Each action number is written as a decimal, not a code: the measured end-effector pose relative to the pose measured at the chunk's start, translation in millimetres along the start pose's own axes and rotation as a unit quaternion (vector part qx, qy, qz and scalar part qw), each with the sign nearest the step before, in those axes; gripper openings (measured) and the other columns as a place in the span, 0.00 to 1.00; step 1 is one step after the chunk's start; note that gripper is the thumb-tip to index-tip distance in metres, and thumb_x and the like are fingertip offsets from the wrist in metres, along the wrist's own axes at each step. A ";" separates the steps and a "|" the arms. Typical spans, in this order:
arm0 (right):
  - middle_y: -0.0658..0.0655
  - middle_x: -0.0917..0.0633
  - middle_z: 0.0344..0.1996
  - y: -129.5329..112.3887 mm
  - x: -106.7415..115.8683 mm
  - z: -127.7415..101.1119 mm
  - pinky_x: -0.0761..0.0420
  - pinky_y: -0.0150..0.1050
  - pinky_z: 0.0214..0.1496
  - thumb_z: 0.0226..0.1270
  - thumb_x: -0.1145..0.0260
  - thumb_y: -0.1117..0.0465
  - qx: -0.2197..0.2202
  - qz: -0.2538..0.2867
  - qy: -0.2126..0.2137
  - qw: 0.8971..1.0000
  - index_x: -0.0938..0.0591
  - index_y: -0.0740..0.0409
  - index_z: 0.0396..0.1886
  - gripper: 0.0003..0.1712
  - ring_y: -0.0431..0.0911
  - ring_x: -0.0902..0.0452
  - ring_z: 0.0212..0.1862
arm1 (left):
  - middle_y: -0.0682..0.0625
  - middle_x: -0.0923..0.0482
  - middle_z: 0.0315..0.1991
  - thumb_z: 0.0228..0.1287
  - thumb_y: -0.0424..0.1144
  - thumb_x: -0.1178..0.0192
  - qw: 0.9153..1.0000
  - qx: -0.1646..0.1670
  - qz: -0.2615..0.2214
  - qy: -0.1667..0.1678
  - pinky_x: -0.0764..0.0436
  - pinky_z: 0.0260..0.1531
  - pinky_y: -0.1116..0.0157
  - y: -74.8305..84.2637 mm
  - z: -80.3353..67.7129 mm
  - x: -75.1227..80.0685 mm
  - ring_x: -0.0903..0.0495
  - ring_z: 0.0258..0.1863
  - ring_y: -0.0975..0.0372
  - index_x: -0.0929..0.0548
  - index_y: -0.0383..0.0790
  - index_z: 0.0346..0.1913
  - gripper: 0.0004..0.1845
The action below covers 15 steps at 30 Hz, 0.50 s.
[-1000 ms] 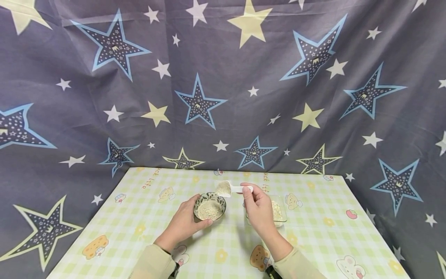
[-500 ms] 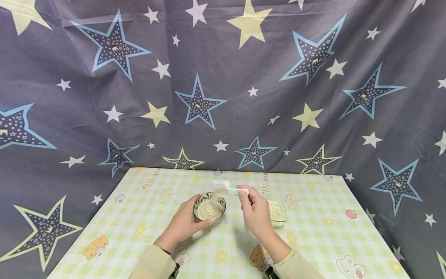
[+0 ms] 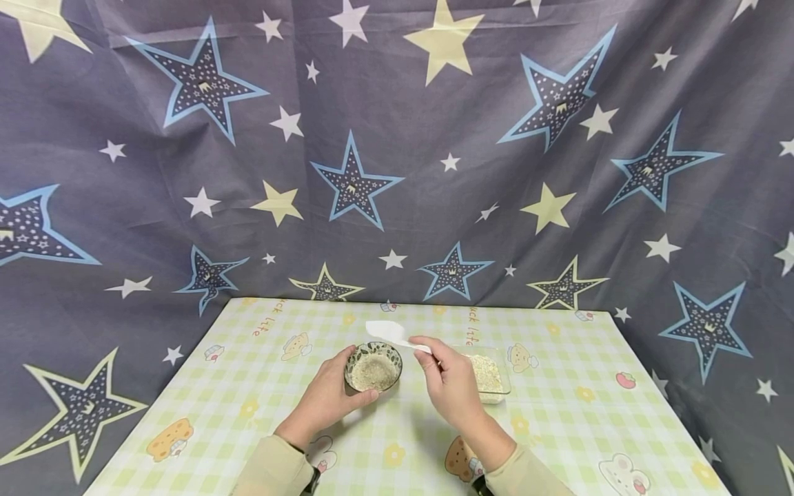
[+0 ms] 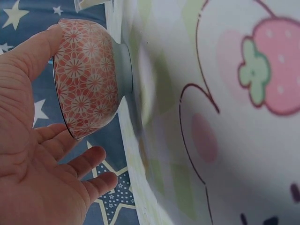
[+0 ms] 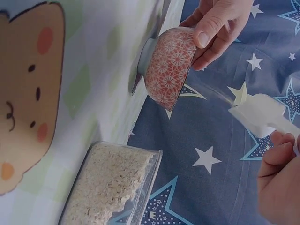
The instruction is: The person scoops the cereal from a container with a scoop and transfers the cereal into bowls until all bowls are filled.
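A star-printed curtain [image 3: 422, 213] hangs behind the checked tablecloth [image 3: 242, 386], and on the cloth a clear container [image 5: 151, 180] of pale flakes [image 5: 108, 183] stands to the right of the bowl [image 4: 89, 77], partly covered in the head view by the right hand [image 3: 455, 384]. That hand pinches the handle of the white scoop [image 3: 386, 332], which reaches leftward from its fingers and hangs tipped above the bowl's far rim, apart from it. The left hand [image 3: 329, 389] grips the bowl, mouth up, from its left side, thumb at the near rim.
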State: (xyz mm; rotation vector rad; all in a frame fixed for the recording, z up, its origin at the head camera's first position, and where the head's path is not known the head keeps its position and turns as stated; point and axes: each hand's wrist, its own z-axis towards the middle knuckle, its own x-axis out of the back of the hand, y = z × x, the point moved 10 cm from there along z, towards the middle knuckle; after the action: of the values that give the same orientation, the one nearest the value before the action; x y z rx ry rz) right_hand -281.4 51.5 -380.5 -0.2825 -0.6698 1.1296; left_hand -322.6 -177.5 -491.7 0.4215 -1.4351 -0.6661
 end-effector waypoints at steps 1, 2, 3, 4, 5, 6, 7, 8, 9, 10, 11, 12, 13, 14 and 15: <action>0.48 0.18 0.23 -2.5 -0.6 -0.4 0.30 0.21 0.22 0.73 0.30 0.68 0.016 -0.010 -0.001 1.000 0.10 0.52 0.54 0.14 0.30 0.36 0.21 | 0.35 0.31 0.79 0.57 0.63 0.21 1.000 -0.001 0.000 0.000 0.28 0.77 0.39 0.0 0.1 -0.1 0.30 0.77 0.41 0.39 0.34 0.83 0.61; 0.49 0.14 0.26 -4.9 -1.2 -0.9 0.25 0.21 0.26 0.72 0.29 0.69 0.031 -0.019 -0.002 0.999 0.10 0.52 0.54 0.15 0.32 0.30 0.22 | 0.35 0.31 0.78 0.57 0.62 0.21 1.000 -0.002 -0.001 0.000 0.28 0.77 0.39 0.1 0.1 -0.2 0.30 0.77 0.41 0.39 0.34 0.83 0.61; 0.50 0.11 0.30 -7.5 -1.5 -1.3 0.21 0.22 0.30 0.70 0.28 0.70 0.046 -0.028 -0.002 0.999 0.10 0.51 0.54 0.16 0.34 0.24 0.25 | 0.35 0.31 0.78 0.57 0.62 0.21 1.000 -0.002 0.000 0.001 0.27 0.76 0.39 0.2 0.1 -0.2 0.30 0.77 0.41 0.39 0.34 0.83 0.61; 0.50 0.09 0.35 -9.7 -1.7 -1.7 0.18 0.23 0.34 0.69 0.28 0.70 0.058 -0.034 -0.003 0.998 0.10 0.51 0.54 0.17 0.37 0.18 0.28 | 0.35 0.31 0.78 0.57 0.62 0.21 1.000 -0.003 -0.001 0.000 0.27 0.76 0.38 0.4 0.1 -0.4 0.30 0.77 0.41 0.39 0.34 0.83 0.61; 0.51 0.07 0.40 -12.1 -1.7 -1.9 0.14 0.24 0.39 0.68 0.27 0.71 0.071 -0.037 -0.002 0.997 0.10 0.51 0.54 0.18 0.40 0.13 0.33 | 0.35 0.30 0.78 0.57 0.62 0.21 1.000 -0.003 -0.001 0.000 0.26 0.75 0.38 0.4 0.0 -0.5 0.30 0.76 0.40 0.39 0.34 0.83 0.60; 0.52 0.06 0.45 -14.3 -1.7 -2.0 0.12 0.26 0.43 0.67 0.27 0.71 0.083 -0.038 -0.001 0.996 0.10 0.52 0.53 0.18 0.43 0.10 0.38 | 0.35 0.30 0.78 0.57 0.62 0.21 1.000 -0.004 -0.001 -0.001 0.26 0.75 0.38 0.5 0.1 -0.7 0.30 0.76 0.40 0.39 0.34 0.83 0.60; 0.53 0.06 0.48 -16.2 -1.6 -1.9 0.10 0.28 0.48 0.66 0.27 0.71 0.091 -0.038 -0.002 0.995 0.10 0.52 0.53 0.18 0.45 0.08 0.43 | 0.35 0.30 0.78 0.57 0.62 0.21 1.000 -0.004 -0.001 -0.001 0.26 0.74 0.38 0.4 0.2 -0.8 0.29 0.76 0.40 0.39 0.34 0.83 0.60; 0.53 0.06 0.48 -17.8 -1.5 -2.1 0.10 0.29 0.51 0.66 0.27 0.70 0.099 -0.038 -0.002 0.994 0.10 0.52 0.53 0.17 0.47 0.07 0.47 | 0.35 0.30 0.77 0.57 0.62 0.21 1.000 -0.004 -0.001 -0.001 0.25 0.74 0.38 0.5 0.3 -0.9 0.29 0.76 0.40 0.39 0.34 0.83 0.60; 0.53 0.06 0.48 -19.2 -1.4 -2.3 0.10 0.29 0.51 0.66 0.26 0.69 0.106 -0.038 -0.003 0.994 0.10 0.52 0.53 0.17 0.48 0.07 0.47 | 0.35 0.29 0.77 0.58 0.62 0.21 1.000 -0.004 -0.001 0.000 0.25 0.73 0.38 0.4 0.4 -1.0 0.29 0.75 0.40 0.39 0.34 0.83 0.60; 0.54 0.06 0.48 -20.2 -1.5 -2.6 0.10 0.30 0.52 0.65 0.26 0.69 0.111 -0.038 -0.004 0.993 0.10 0.52 0.53 0.17 0.48 0.08 0.48 | 0.35 0.29 0.77 0.58 0.62 0.21 1.000 -0.005 -0.001 0.000 0.24 0.73 0.37 0.3 0.5 -1.1 0.29 0.75 0.40 0.39 0.34 0.83 0.60; 0.54 0.06 0.48 -21.4 -1.4 -2.7 0.10 0.30 0.53 0.66 0.26 0.68 0.116 -0.038 -0.004 0.992 0.10 0.52 0.53 0.16 0.49 0.08 0.48 | 0.35 0.29 0.77 0.58 0.62 0.21 1.000 -0.005 0.000 0.000 0.24 0.73 0.37 -0.1 0.8 -1.4 0.29 0.75 0.40 0.39 0.34 0.83 0.60; 0.54 0.06 0.48 -21.9 -1.4 -2.9 0.10 0.31 0.53 0.67 0.27 0.66 0.119 -0.038 -0.004 0.992 0.10 0.52 0.53 0.15 0.49 0.08 0.49 | 0.35 0.29 0.77 0.58 0.62 0.21 1.000 -0.005 0.001 0.000 0.24 0.73 0.37 -0.3 0.8 -1.5 0.29 0.75 0.40 0.39 0.34 0.83 0.60; 0.55 0.07 0.48 -22.3 -1.5 -3.1 0.10 0.31 0.53 0.68 0.27 0.64 0.121 -0.039 -0.005 0.992 0.10 0.52 0.53 0.14 0.49 0.08 0.49 | 0.35 0.29 0.77 0.58 0.62 0.21 1.000 -0.004 0.001 0.000 0.24 0.73 0.37 -0.6 1.1 -1.6 0.29 0.75 0.40 0.39 0.34 0.83 0.60; 0.54 0.07 0.48 -22.6 -1.4 -3.3 0.10 0.31 0.52 0.69 0.28 0.63 0.122 -0.040 -0.005 0.992 0.10 0.52 0.53 0.14 0.49 0.08 0.49 | 0.35 0.29 0.77 0.58 0.62 0.21 1.000 -0.003 0.002 0.000 0.24 0.73 0.37 -1.2 1.3 -2.0 0.29 0.75 0.40 0.39 0.35 0.83 0.60; 0.54 0.07 0.48 -22.6 -1.4 -3.5 0.10 0.31 0.52 0.69 0.28 0.62 0.123 -0.040 -0.006 0.992 0.10 0.52 0.53 0.14 0.48 0.08 0.49 | 0.35 0.29 0.77 0.58 0.62 0.22 1.000 -0.003 0.002 0.000 0.24 0.72 0.37 -1.7 1.6 -2.3 0.29 0.75 0.40 0.39 0.35 0.83 0.60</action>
State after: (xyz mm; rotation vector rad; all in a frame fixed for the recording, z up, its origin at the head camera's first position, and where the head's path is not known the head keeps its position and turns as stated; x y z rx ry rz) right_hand -262.9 41.2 -371.6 -0.0388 -0.5404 1.1239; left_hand -324.5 -177.2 -494.3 0.4131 -1.4335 -0.6668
